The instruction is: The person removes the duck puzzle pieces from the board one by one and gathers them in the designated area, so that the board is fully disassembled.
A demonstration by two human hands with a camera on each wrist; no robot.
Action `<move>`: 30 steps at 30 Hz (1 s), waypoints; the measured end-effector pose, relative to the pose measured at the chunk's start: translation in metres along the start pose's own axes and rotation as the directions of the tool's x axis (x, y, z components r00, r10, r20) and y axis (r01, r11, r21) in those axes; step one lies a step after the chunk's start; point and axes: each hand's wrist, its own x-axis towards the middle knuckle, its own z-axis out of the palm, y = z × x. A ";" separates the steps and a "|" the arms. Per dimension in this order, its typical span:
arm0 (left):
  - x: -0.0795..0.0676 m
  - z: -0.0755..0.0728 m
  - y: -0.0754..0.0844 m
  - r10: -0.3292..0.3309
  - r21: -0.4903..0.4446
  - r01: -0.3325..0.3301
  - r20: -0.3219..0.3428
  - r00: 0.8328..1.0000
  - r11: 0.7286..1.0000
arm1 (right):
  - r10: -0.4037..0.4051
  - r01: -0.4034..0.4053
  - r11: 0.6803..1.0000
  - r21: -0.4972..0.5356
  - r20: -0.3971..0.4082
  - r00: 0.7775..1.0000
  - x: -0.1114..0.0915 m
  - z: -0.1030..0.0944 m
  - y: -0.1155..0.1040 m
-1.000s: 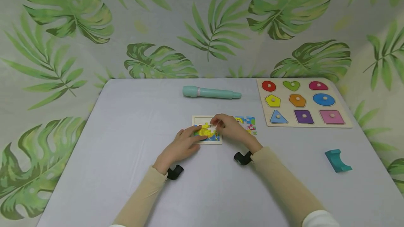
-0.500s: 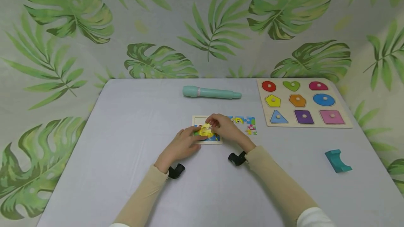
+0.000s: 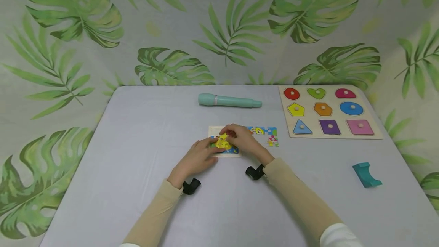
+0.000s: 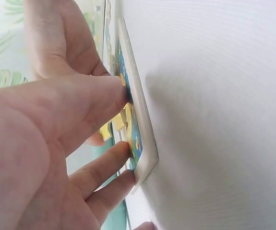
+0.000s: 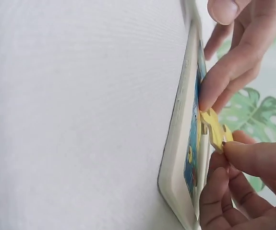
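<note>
A small jigsaw puzzle in a pale wooden frame lies at the middle of the table, partly covered by both hands. My left hand rests over its left side, with fairly straight fingers and thumb touching the picture. From the right, my right hand reaches over the frame. Its thumb and fingers pinch a yellow puzzle piece, which stands tilted above the picture in the right wrist view. In the left wrist view, the thumb and fingertips press on the blue and yellow picture.
Several loose puzzle pieces lie just right of the frame. Behind it is a mint-green microphone-shaped stick. A wooden shape board with knobbed pieces occupies the back right, and a teal curved block sits nearer at right.
My right hand has moved left over the frame with the yellow puzzle piece, uncovering more loose pieces at its right. My left hand has stayed almost still.
</note>
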 end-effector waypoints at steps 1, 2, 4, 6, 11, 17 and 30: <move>0.000 0.000 0.000 -0.001 -0.003 0.001 0.001 1.000 1.000 | 0.012 -0.012 1.000 0.012 -0.005 1.000 -0.001 0.000 0.000; 0.000 0.000 0.000 -0.002 -0.006 0.002 0.002 1.000 1.000 | 0.021 -0.020 1.000 0.022 -0.013 1.000 -0.001 0.000 0.001; 0.001 0.000 0.001 -0.005 -0.011 0.005 0.005 1.000 1.000 | 0.041 -0.039 0.998 0.048 -0.029 0.999 -0.003 -0.004 0.002; 0.001 0.000 0.001 -0.014 -0.007 0.014 0.012 1.000 1.000 | 0.059 -0.055 0.996 0.071 -0.050 0.997 -0.007 -0.009 0.004; 0.001 0.000 0.001 -0.027 -0.009 0.028 0.013 1.000 1.000 | 0.076 -0.069 0.994 0.080 -0.097 0.992 -0.017 -0.028 0.015; 0.000 0.001 0.001 -0.026 -0.024 0.027 0.005 1.000 0.999 | 0.143 -0.136 0.988 0.070 -0.103 0.984 -0.032 -0.051 0.030; 0.000 0.002 0.000 -0.028 -0.025 0.028 -0.003 1.000 0.999 | 0.156 -0.161 0.986 -0.051 -0.094 0.983 -0.049 -0.070 0.053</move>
